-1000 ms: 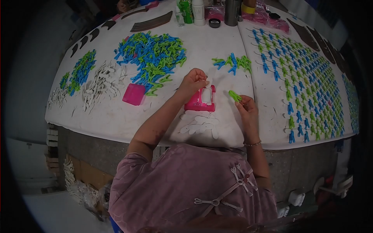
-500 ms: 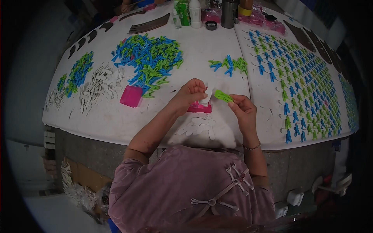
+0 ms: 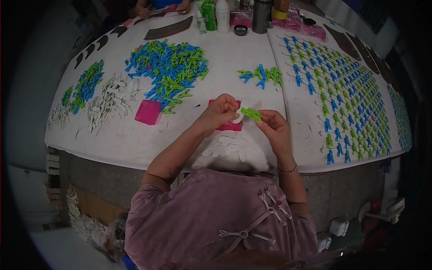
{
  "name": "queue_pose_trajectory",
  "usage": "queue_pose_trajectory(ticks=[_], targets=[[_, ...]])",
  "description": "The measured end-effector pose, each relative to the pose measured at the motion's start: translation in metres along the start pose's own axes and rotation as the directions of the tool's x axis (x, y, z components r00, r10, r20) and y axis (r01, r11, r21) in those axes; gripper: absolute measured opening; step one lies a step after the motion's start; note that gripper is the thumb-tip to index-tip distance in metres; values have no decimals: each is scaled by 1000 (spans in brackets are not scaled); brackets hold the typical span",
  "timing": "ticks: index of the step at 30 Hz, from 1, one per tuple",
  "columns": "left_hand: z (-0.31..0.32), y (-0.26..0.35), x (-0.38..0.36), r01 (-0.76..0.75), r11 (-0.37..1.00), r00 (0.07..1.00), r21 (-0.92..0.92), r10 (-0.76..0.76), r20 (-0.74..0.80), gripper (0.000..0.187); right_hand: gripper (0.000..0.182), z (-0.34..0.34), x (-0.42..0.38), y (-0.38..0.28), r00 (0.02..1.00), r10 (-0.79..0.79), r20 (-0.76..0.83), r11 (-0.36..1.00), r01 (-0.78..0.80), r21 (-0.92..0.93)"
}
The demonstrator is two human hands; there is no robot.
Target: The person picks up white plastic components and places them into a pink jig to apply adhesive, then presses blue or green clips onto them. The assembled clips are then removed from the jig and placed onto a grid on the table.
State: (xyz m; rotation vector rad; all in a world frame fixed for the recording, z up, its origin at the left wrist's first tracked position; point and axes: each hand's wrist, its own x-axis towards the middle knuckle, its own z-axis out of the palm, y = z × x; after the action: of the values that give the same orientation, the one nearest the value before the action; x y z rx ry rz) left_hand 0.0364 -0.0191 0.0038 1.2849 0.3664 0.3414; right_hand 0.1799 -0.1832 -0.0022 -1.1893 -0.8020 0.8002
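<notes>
My left hand pinches a small white shaped piece just above a pink box on the white table. My right hand holds a green plastic clip by its end. The clip's tip meets the white piece between the two hands. A row of white shaped pieces lies on the table right under my hands.
A big heap of blue and green clips lies at the back left, a small heap at the back middle. Rows of clipped pieces fill the right. A pink lid, white pieces, bottles stand around. Another person's hands work at the far edge.
My left hand lifted the white piece off the pink box. My right hand brought the green clip leftwards until it met the piece.
</notes>
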Motion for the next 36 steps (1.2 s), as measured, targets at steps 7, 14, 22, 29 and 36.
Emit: queue_pose_trajectory(ticks=[7, 14, 22, 29, 36], targets=[[5, 2, 1, -84, 993, 987, 86, 95, -133, 25, 14, -27, 11, 16, 987, 6, -160, 995, -22, -96], [-71, -41, 9, -237, 952, 823, 194, 303, -480, 17, 19, -102, 27, 22, 829, 210, -518, 977, -165, 132], [-93, -74, 5, -318, 939, 711, 132, 328, -621, 12, 15, -152, 61, 27, 614, 307, -727, 948, -136, 286], [-94, -73, 2, -306, 941, 728, 148, 331, -600, 11, 16, -160, 72, 26, 578, 293, -762, 953, -116, 280], [-98, -77, 2, -307, 939, 741, 154, 337, -580, 10, 16, -159, 73, 25, 549, 297, -782, 949, -81, 303]])
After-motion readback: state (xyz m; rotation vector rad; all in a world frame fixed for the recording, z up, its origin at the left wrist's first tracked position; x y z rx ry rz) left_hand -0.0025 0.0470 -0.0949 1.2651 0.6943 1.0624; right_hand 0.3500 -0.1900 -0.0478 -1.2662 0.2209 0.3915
